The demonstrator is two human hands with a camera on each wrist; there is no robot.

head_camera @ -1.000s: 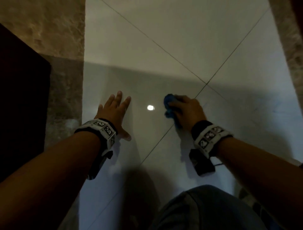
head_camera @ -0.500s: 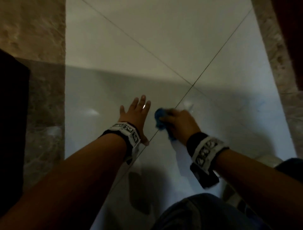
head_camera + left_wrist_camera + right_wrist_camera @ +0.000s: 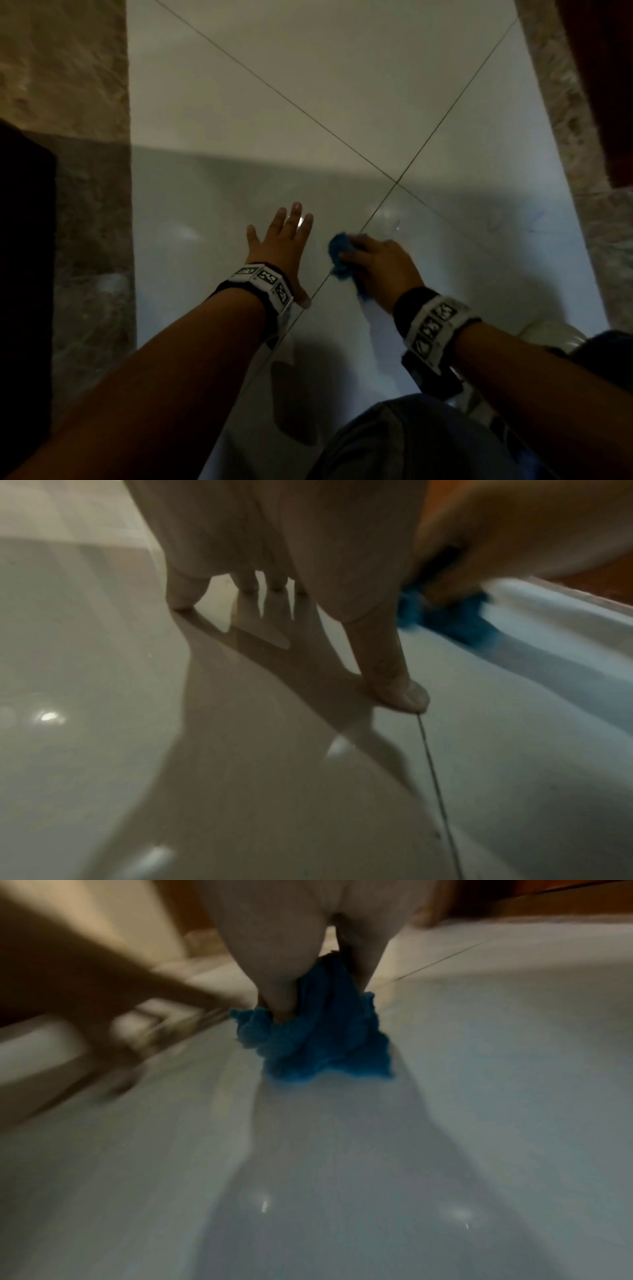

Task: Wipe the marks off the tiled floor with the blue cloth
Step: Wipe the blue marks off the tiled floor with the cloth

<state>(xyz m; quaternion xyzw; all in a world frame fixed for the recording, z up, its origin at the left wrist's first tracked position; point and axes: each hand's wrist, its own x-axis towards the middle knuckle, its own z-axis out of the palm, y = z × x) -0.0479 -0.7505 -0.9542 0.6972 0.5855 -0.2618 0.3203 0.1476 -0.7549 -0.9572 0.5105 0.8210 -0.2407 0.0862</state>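
On the pale tiled floor [image 3: 342, 85] we record 2 hands: our left hand [image 3: 279, 245] lies flat with fingers straight and spread, thumb tip touching a grout line [image 3: 433, 777], holding nothing. Our right hand [image 3: 380, 265] is clamped on the crumpled blue cloth [image 3: 318, 1031], thumb and fingers pinching it and pressing it onto the tile just right of that grout line, close beside the left hand. Also noted: faint blue marks [image 3: 513, 222] on the tile well to the right of the cloth, brown stone borders [image 3: 61, 68] along both sides, 2 tagged wristbands [image 3: 265, 284].
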